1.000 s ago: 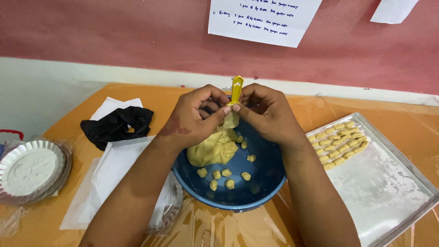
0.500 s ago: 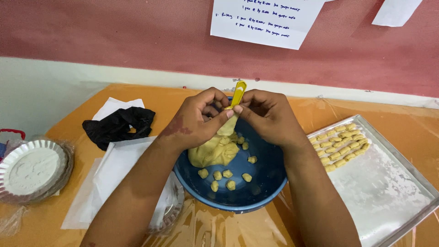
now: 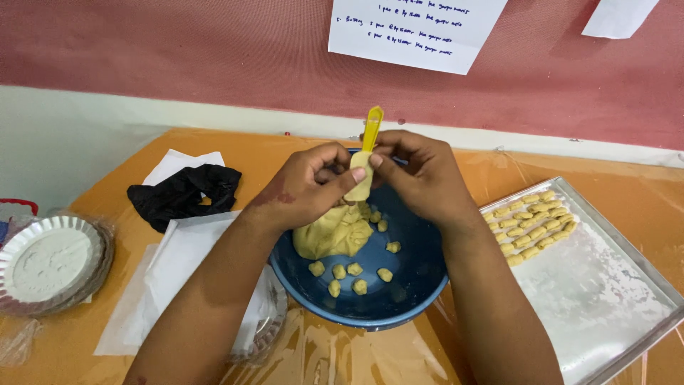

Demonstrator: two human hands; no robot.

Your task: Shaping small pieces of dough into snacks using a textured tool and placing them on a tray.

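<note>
The orange bench (image 3: 242, 153) covered in clear plastic film carries everything here. At its right end lies a flat rectangular metal tray (image 3: 605, 299), dusted white, with short rows of small shaped pale-yellow dough pieces (image 3: 536, 224) only in its far corner; the rest of the tray is bare. In the middle stands a round dark-blue plastic bowl (image 3: 420, 285). Inside it rests a lump of soft yellow dough (image 3: 333, 235), and around the lump lie several small cut dough nuggets (image 3: 349, 274), not yet shaped.

Judging by this, the shaping looks to be at an early stage: a few dozen pieces are done, while the nuggets and most of the lump are left.

To the left lie sheets of white paper (image 3: 182, 249), a crumpled black cloth (image 3: 187, 192) and, near the bench edge, a fluted foil dish of white flour (image 3: 46, 260).

Above the bowl's far rim, the left hand (image 3: 306, 189) and the right hand (image 3: 420, 175) meet. Both are closed in a pinch: thumbs and fingertips press a small flattened piece of yellow dough (image 3: 358, 184) against a narrow yellow plastic tool (image 3: 371, 128) that stands upright between them. Which hand bears the tool's weight is hard to tell.
</note>
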